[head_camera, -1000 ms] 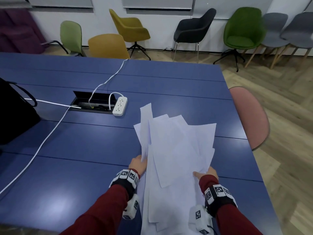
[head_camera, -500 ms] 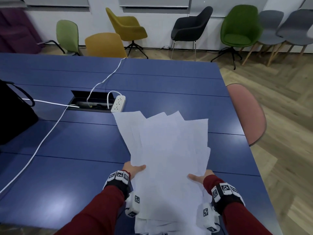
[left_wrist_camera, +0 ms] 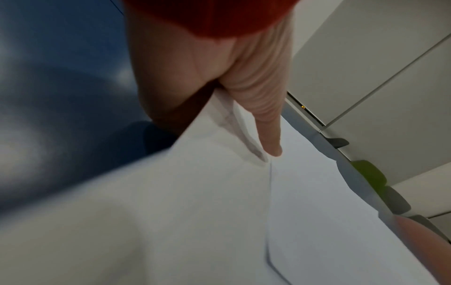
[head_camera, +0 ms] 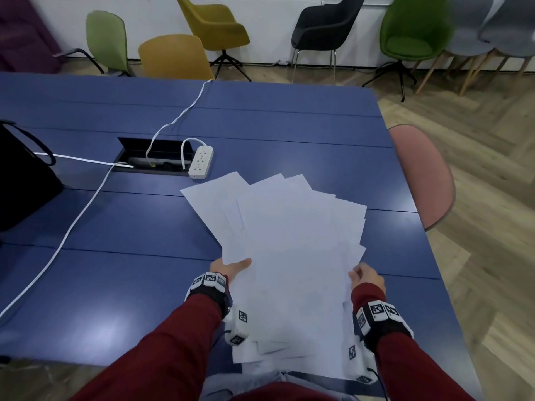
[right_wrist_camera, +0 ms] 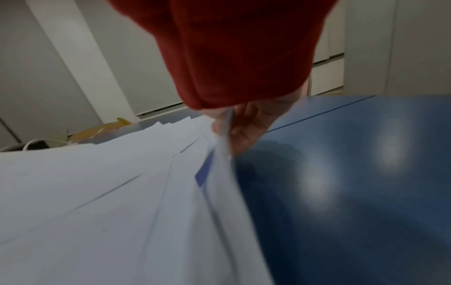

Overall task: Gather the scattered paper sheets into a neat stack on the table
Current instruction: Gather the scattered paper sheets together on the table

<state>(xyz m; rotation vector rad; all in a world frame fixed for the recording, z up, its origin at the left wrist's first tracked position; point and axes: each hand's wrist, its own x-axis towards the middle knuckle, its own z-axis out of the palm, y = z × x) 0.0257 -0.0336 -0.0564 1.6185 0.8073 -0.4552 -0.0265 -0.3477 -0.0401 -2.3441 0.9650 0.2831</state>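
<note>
a: fig. 1, head view. a fanned bundle of white paper sheets (head_camera: 292,256) is held over the near right part of the blue counter (head_camera: 115,285). the far corners splay apart and the near edges overhang the counter's front edge. whether the far ends rest on the counter cannot be told.

b: and the hands?

a: the left hand (head_camera: 228,269) grips the bundle's left edge; in the left wrist view its thumb lies straight on top of the sheets, and the fingers underneath are hidden. the right hand (head_camera: 366,277) pinches the right edge, fingers (right_wrist_camera: 244,133) curled round a few lifted sheets.

b: what does the step in hand call for?

a: judged from the fan, squaring. both grips should probably loosen just enough for the sheets to slide. the bundle is then stood on one long edge and tapped on the counter, then on a short edge.

b: risks?

a: a tight grip locks the skew in; a slack one lets the overhanging sheets slip off the front edge. the power strip (head_camera: 200,162) and white cable (head_camera: 72,224) lie near the far left corner of the fan, so the stack is best set down clear of them.
</note>
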